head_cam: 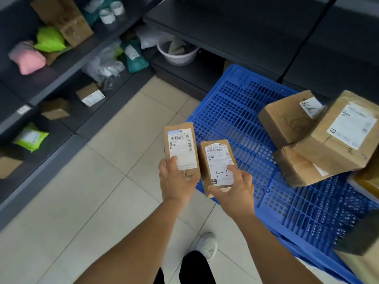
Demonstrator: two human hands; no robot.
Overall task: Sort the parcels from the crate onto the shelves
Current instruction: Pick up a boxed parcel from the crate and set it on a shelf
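My left hand (175,182) grips a slim brown cardboard parcel (181,147) by its lower end, white label facing up. Right beside it, my right hand (235,191) holds a second small brown parcel (217,160) whose label bears the handwritten mark "1-6". Both parcels hover over the tiled floor at the edge of a blue plastic pallet (235,111). On the pallet's right side lie three larger brown boxes (287,117), stacked and tilted. Dark shelves (67,66) run along the left.
The left shelves hold a pink bag (27,58), green mailers (50,39), clear and teal bags and small boxes (90,95). A white basin (178,52) stands on a low shelf ahead. Dark shelving also runs behind the pallet. My shoe (208,243) is on the tiles below.
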